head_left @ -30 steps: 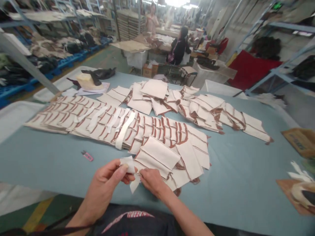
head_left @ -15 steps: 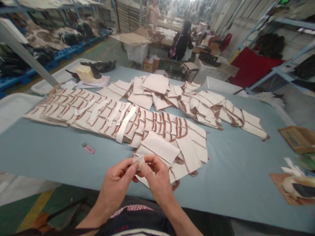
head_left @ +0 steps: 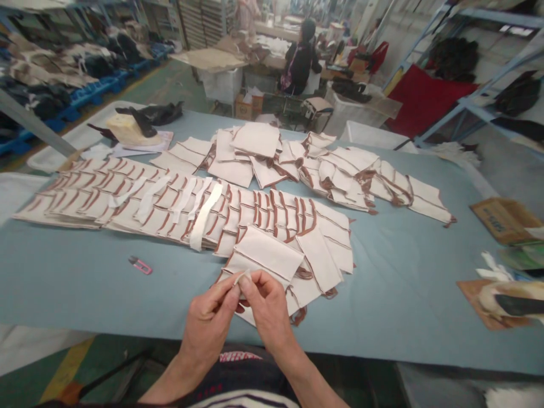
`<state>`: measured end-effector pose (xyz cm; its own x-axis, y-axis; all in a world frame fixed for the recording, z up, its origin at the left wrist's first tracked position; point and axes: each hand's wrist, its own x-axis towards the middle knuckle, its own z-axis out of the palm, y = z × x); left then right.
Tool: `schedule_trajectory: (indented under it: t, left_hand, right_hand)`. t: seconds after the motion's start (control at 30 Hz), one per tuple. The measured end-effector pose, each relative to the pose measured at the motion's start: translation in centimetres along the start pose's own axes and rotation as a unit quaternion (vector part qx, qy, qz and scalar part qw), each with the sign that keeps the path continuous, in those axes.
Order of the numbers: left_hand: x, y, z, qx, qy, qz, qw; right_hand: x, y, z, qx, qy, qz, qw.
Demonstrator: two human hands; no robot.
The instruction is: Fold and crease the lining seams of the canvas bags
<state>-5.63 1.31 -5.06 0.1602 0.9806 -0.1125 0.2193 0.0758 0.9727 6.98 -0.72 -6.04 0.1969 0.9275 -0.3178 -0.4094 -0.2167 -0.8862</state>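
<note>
One table (head_left: 403,317) bears one long row of cream panels (head_left: 232,224), overlapping too closely to number. Against that row I count five white strips (head_left: 206,218) on top, one pair of snips (head_left: 140,265) in front, two hands, left (head_left: 212,317) and right (head_left: 270,306), with one pale piece (head_left: 244,276) nearer its right end, one yellow block (head_left: 123,129) behind its left.
</note>
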Motion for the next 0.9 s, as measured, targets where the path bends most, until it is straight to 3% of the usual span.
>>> schedule_trajectory:
  t: [0.2, 0.33, 0.43, 0.53, 0.67, 0.8, 0.9]
  left_hand:
    - [0.6, -1.0, 0.9, 0.022, -0.032, -0.032, 0.999]
    - [1.6, -2.9, 0.8, 0.082, -0.09, -0.039, 0.992]
    - [4.6, -5.1, -0.3, 0.177, -0.069, -0.018, 0.982]
    - [9.1, -7.4, -1.0, 0.223, -0.062, -0.004, 0.973]
    - [13.9, -9.8, 0.6, 0.287, -0.09, 0.018, 0.953]
    - [15.5, -10.8, 2.4, 0.34, -0.081, 0.013, 0.937]
    - [15.6, -11.0, 2.6, 0.351, -0.071, 0.002, 0.934]
  right_hand:
    - [0.7, 0.8, -0.3, -0.04, 0.039, -0.029, 0.998]
    - [2.2, 1.4, -2.4, -0.117, 0.11, -0.091, 0.983]
    - [3.8, 1.6, -5.5, -0.135, 0.156, -0.096, 0.974]
    - [4.7, 1.9, -8.9, -0.132, 0.186, -0.079, 0.971]
    - [4.5, 2.6, -12.4, -0.135, 0.227, -0.061, 0.962]
    - [4.1, 3.4, -14.5, -0.149, 0.257, -0.049, 0.954]
    - [4.2, 3.5, -15.7, -0.17, 0.268, -0.047, 0.947]
